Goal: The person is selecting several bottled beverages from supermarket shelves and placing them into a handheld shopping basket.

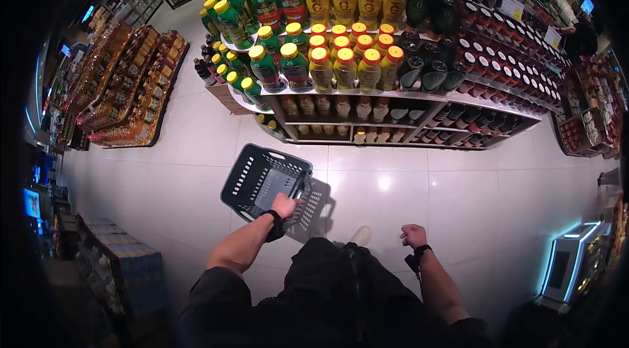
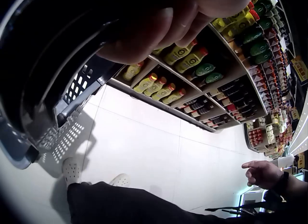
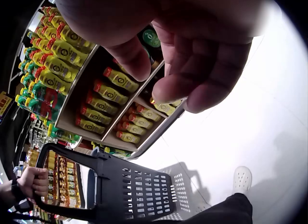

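My left hand (image 1: 285,205) grips the black handle (image 3: 72,154) of a dark grey shopping basket (image 1: 234,181). The basket has slotted side walls and hangs in front of me, left of my legs, over its shadow on the floor. In the right wrist view, the fingers of that hand wrap round the raised handle. My right hand (image 1: 413,236) is held away from my right side, its fingers loosely bent and holding nothing. Seen from the left wrist, the right hand (image 2: 262,173) has one finger extended further than the others.
A display shelf (image 1: 393,94) ahead carries yellow bottles (image 1: 345,72), green bottles (image 1: 264,68) and dark-red bottles (image 1: 488,65). Another rack of packaged goods (image 1: 131,89) stands at left. A lit cabinet (image 1: 569,261) is at right. White tiled floor (image 1: 386,181) lies between. I wear white clogs (image 3: 242,179).
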`<state>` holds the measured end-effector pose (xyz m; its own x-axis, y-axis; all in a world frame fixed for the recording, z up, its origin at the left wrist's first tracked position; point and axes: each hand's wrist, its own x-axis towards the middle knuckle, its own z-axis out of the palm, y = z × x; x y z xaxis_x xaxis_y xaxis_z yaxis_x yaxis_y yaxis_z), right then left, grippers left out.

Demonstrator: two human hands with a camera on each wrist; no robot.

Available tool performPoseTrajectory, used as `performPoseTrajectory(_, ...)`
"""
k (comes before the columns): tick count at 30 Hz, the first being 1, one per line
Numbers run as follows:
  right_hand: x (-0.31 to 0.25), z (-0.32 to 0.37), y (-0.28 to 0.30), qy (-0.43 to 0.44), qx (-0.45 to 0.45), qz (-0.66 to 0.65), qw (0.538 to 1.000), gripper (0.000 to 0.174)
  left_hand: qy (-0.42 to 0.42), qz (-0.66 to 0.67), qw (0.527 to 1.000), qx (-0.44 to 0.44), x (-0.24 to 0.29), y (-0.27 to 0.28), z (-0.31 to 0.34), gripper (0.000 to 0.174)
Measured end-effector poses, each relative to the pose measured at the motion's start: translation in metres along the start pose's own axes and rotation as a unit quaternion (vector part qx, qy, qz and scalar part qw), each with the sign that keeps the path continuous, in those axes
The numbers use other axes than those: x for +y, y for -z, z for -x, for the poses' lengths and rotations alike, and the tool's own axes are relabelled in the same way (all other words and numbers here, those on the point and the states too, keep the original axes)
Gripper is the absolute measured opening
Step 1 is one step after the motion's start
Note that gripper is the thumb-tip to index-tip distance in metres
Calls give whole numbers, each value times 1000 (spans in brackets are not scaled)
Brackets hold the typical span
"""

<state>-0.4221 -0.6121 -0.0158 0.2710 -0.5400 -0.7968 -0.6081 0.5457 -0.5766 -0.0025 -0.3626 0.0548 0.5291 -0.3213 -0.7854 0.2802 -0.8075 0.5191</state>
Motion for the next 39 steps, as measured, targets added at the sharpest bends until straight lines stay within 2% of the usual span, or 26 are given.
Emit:
performPoseTrajectory(2,-5,9,31,-13,-2,11,1000,23,-13,37,999,9,-13,-46,6,35)
performPoseTrajectory(4,-10,7,40,-25,-4,21,999,22,-13,94,995,10,3,-84,14,38)
performPoseTrajectory(7,-16,3,33,-4,-107,20,994,29,-36,167,985,33,23,-143,24,35)
performPoseTrajectory(8,-16,1,21,8,-151,21,988,30,-64,155,986,22,21,-164,14,34)
performPoseTrajectory(9,-8,10,8,22,-181,16,983,30,-78,73,993,49,24,-183,29,35)
performPoseTrajectory(10,0,10,-7,60,-221,22,973,35,-135,69,988,43,19,-202,25,35)
performPoseTrajectory(12,-20,25,-45,95,-279,24,955,42,-125,110,984,-64,28,-225,22,32)
performPoseTrajectory(14,-10,33,-73,112,-334,-108,930,37,-113,147,977,-109,19,-249,33,34)
performPoseTrajectory(16,-13,31,-86,119,-283,-62,950,30,-140,157,973,-98,21,-242,42,34)
performPoseTrajectory(18,-13,36,-90,126,-214,-78,965,24,-186,137,972,-53,5,-220,59,41)
performPoseTrajectory(19,-17,34,-93,146,-196,-78,967,24,-164,88,982,-44,7,-199,68,44)
performPoseTrajectory(20,-14,25,-96,153,-196,-82,965,24,-174,86,980,-50,-3,-184,67,39)
performPoseTrajectory(22,-2,2,-105,267,-41,37,962,29,-150,108,981,-51,-43,-161,61,32)
performPoseTrajectory(23,-9,3,-110,269,-13,4,963,27,-132,86,986,-61,-66,-147,59,25)
performPoseTrajectory(24,-26,10,-111,276,-12,-1,961,27,-110,115,986,-44,-66,-134,82,19)
performPoseTrajectory(25,-56,20,-108,189,-66,-124,972,24,-100,126,986,-50,-86,-124,69,15)
performPoseTrajectory(26,-77,27,-107,98,-123,-242,957,22,-77,129,988,-42,-81,-112,85,13)
performPoseTrajectory(27,-86,23,-105,-8,-131,-268,955,19,-48,128,990,-22,-85,-104,95,12)
performPoseTrajectory(28,-89,22,-102,-36,-111,-284,952,22,-31,136,990,-26,-91,-94,99,12)
performPoseTrajectory(31,-88,17,-89,4,-38,-212,977,27,0,103,995,-18,-111,-78,94,15)
performPoseTrajectory(39,-53,11,35,27,59,-177,982,31,18,131,991,-1,-127,-77,91,18)
